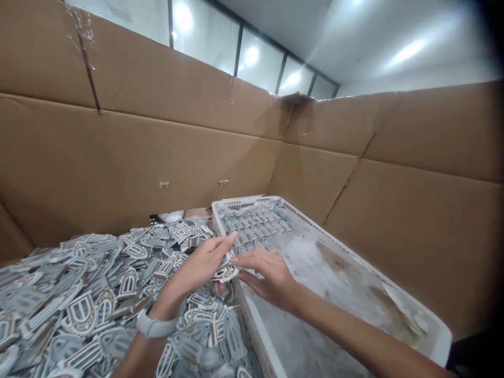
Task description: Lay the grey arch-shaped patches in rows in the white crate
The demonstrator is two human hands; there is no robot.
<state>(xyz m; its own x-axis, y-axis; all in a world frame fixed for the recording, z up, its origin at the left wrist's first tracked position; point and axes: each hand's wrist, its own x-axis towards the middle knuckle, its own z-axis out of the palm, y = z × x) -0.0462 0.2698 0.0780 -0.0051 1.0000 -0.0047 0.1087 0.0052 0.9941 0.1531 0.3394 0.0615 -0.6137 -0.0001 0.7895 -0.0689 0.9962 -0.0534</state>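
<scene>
The left hand (202, 262) holds a small flat badge (225, 272) by its edge. It looks light and bendy. The right hand (268, 273) is open, fingers touching it over the white tray (394, 294).

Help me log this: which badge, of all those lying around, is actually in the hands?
The badge at the white tray's near-left rim, pinched by the left hand and touched by the right hand; others lie loose.

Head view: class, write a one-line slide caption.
Left hand holds an arch-shaped badge over a loose pile; right hand reaches into a white crate.
</scene>
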